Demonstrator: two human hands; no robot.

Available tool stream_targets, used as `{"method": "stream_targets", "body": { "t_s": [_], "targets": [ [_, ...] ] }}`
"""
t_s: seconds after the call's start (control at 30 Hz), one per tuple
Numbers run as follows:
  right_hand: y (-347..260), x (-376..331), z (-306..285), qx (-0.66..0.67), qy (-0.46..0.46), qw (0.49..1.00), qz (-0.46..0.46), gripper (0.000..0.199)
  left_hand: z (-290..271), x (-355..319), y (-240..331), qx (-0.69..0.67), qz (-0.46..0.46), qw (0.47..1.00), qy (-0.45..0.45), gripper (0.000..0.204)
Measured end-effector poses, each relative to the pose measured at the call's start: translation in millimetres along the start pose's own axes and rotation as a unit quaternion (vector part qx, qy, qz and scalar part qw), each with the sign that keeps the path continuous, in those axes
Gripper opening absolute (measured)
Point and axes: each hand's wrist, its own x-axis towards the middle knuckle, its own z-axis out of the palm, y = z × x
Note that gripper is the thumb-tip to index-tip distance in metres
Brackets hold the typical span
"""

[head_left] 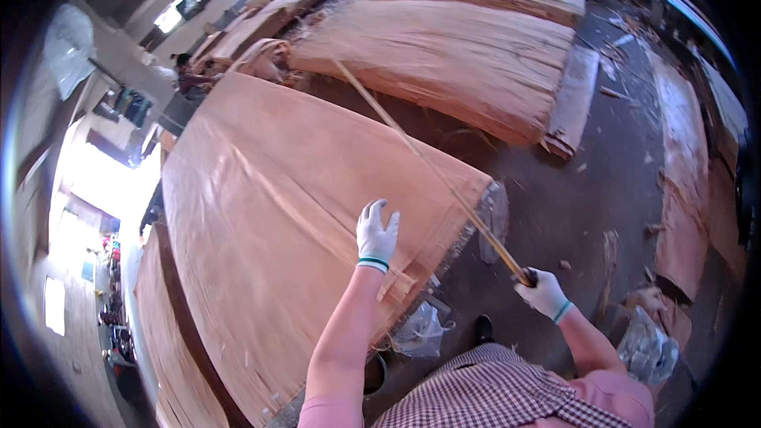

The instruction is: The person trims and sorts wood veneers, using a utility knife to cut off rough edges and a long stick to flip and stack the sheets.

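Observation:
My right hand (544, 293), in a white glove with a green cuff, is closed around the dark end of a long thin wooden stick (428, 160). The stick slants away to the far left, across the corner of a wide stack of thin wood veneer sheets (269, 182). Over the near part of that stack is my left hand (376, 231), gloved alike, its fingers spread and nothing in it. Whether it touches the top sheet I cannot tell. A raised fold or seam (269, 166) runs along the sheet toward a small loose strip (398, 285) near the edge.
More veneer stacks (444, 40) lie beyond the dark floor (555, 214), with another long pile (678, 174) at the right. Clear plastic bags (424, 330) rest near my feet and at the lower right. Scraps litter the floor. Another person (190, 79) is at the far left.

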Motion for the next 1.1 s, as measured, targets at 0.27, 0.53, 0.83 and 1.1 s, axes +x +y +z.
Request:
{"method": "stream_targets", "body": {
  "t_s": [0.27, 0.53, 0.83, 1.1],
  "targets": [
    [1.4, -5.9, -3.6, -0.073, 0.013, 0.995, -0.073, 0.021, 90.8, -24.8, 27.1, 0.258, -0.045, 0.950, -0.168, 0.083],
    [-5.6, -5.6, -55.7, -0.207, 0.071, 0.971, -0.095, 0.021, 57.1, 3.6, 26.9, 0.188, 0.160, 0.969, 0.026, 0.009],
    [12.0, -25.7, -11.8, -0.170, -0.011, 0.978, -0.118, 0.017, -81.3, 26.2, 67.6, -0.025, 0.069, 0.973, 0.217, 0.004],
    [3.7, -88.6, 66.0, -0.186, -0.111, 0.966, -0.138, 0.025, -71.2, -19.9, 90.9, 0.010, 0.122, 0.982, 0.146, 0.007]
  ]
}}
